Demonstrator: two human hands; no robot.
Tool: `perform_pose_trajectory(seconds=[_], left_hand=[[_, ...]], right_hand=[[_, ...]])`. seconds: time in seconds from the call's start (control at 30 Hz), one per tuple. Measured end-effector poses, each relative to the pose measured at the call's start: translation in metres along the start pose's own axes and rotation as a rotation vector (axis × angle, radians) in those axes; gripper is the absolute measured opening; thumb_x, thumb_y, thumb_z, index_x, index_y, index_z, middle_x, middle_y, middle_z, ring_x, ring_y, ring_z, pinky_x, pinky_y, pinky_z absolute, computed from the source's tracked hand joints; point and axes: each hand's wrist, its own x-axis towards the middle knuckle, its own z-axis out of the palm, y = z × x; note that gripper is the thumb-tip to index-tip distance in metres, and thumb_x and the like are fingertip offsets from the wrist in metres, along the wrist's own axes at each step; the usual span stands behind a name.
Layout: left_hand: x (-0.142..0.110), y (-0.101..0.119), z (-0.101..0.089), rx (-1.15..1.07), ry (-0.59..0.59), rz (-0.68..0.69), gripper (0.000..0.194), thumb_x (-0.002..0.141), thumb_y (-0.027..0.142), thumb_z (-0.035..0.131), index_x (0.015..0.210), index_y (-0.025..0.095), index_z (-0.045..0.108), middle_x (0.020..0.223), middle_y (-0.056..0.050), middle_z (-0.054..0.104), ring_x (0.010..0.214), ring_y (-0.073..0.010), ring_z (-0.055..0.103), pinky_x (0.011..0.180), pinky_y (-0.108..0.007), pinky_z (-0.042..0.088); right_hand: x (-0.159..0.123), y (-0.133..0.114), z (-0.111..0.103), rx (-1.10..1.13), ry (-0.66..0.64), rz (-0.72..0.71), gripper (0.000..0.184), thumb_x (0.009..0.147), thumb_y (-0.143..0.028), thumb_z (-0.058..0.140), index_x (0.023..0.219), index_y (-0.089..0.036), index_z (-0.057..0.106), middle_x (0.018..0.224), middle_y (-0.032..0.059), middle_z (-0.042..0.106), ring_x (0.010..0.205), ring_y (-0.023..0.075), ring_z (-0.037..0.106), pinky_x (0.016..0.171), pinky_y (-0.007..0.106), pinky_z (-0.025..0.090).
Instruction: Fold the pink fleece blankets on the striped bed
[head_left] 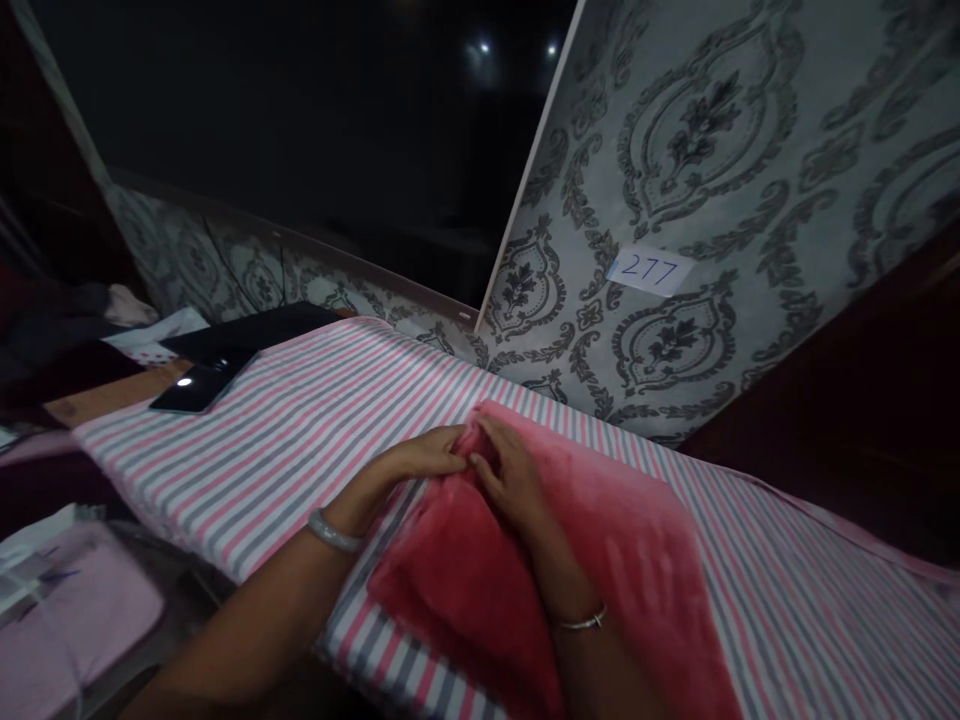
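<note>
A red plush cloth [645, 540] lies partly folded on a pink, grey and white striped cover [300, 420]. My left hand [431, 453] pinches the cloth's far left edge between thumb and fingers. Just to its right, my right hand [514, 475] is closed on the same bunched edge, thumb bent toward the left thumb. Between the two hands the fabric is gathered up. A loose flap of the cloth hangs toward me below them, over the near edge of the striped cover. The fingertips are partly hidden in the folds.
A dark phone [204, 380] lies at the left end of the striped cover. Behind, a large dark screen [315, 130] meets patterned wallpaper [697, 130] bearing a paper marked 277 [651, 270]. At lower left is a pink flat-topped item [90, 610]. Dark furniture [847, 410] stands at right.
</note>
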Motion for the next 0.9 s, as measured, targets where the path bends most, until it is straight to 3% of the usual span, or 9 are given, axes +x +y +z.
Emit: perform_pose_trajectory(seconds=[0.13,0.27,0.37,0.5,0.6,0.7,0.8,0.9], left_hand=[[-0.008,-0.007,0.005,-0.281,-0.007,0.06,0.048,0.065,0.037,0.075,0.106,0.017,0.061,0.102,-0.005,0.069,0.094,-0.0213,0.061,0.078,-0.03,0.05],[-0.016,-0.014,0.003,-0.409,0.07,-0.078,0.052,0.06,0.045,0.081,0.099,0.017,0.061,0.092,-0.002,0.068,0.082,-0.0171,0.061,0.074,-0.028,0.049],[-0.015,-0.006,0.0,-0.353,0.231,-0.168,0.051,0.064,0.057,0.076,0.09,0.019,0.056,0.071,0.005,0.055,0.061,-0.0103,0.05,0.057,-0.022,0.039],[0.001,0.014,0.006,-0.081,0.436,-0.133,0.04,0.078,0.056,0.063,0.091,0.02,0.051,0.066,0.007,0.046,0.057,-0.0104,0.043,0.052,-0.021,0.031],[0.017,0.019,0.017,0.113,0.434,-0.134,0.027,0.079,0.042,0.067,0.079,0.02,0.051,0.066,0.006,0.046,0.063,-0.0116,0.042,0.055,-0.022,0.031],[0.023,0.013,0.024,0.126,0.418,-0.172,0.027,0.08,0.033,0.065,0.065,0.02,0.048,0.061,0.005,0.043,0.062,-0.0119,0.04,0.056,-0.024,0.029],[0.014,0.007,0.024,0.078,0.395,-0.208,0.027,0.085,0.032,0.061,0.064,0.019,0.048,0.058,0.005,0.042,0.057,-0.0111,0.039,0.054,-0.024,0.03],[-0.007,0.009,0.018,-0.003,0.358,-0.21,0.016,0.088,0.029,0.056,0.077,0.018,0.052,0.063,0.005,0.047,0.056,-0.0097,0.045,0.055,-0.022,0.037]], right_hand=[[-0.003,0.002,0.007,-0.041,-0.092,0.004,0.054,0.098,-0.037,0.051,0.15,-0.023,0.046,0.151,0.0124,0.05,0.141,0.0301,0.044,0.118,0.058,0.033],[-0.002,0.005,0.01,0.003,-0.068,-0.012,0.055,0.097,-0.037,0.051,0.15,-0.022,0.046,0.15,0.013,0.051,0.14,0.0294,0.045,0.117,0.057,0.035],[0.0,0.008,0.01,0.041,0.091,0.024,0.051,0.096,-0.033,0.05,0.146,-0.021,0.05,0.145,0.0137,0.056,0.134,0.0278,0.051,0.114,0.053,0.04],[0.0,0.011,0.012,0.026,0.202,0.075,0.046,0.095,-0.033,0.047,0.138,-0.017,0.057,0.135,0.0152,0.063,0.125,0.0282,0.057,0.11,0.053,0.044],[-0.001,0.014,0.013,0.01,0.202,0.056,0.045,0.094,-0.032,0.045,0.134,-0.015,0.059,0.132,0.0165,0.064,0.123,0.0277,0.058,0.108,0.051,0.046],[-0.003,0.018,0.015,-0.012,0.194,0.046,0.044,0.093,-0.032,0.045,0.13,-0.014,0.061,0.128,0.0168,0.066,0.12,0.0278,0.059,0.107,0.051,0.046],[-0.004,0.022,0.015,-0.036,0.173,0.029,0.043,0.092,-0.034,0.046,0.126,-0.015,0.063,0.126,0.0167,0.067,0.118,0.0286,0.06,0.105,0.052,0.047],[-0.006,0.024,0.014,-0.052,0.148,0.018,0.043,0.091,-0.036,0.045,0.123,-0.016,0.065,0.125,0.0164,0.068,0.117,0.0289,0.062,0.104,0.052,0.048]])
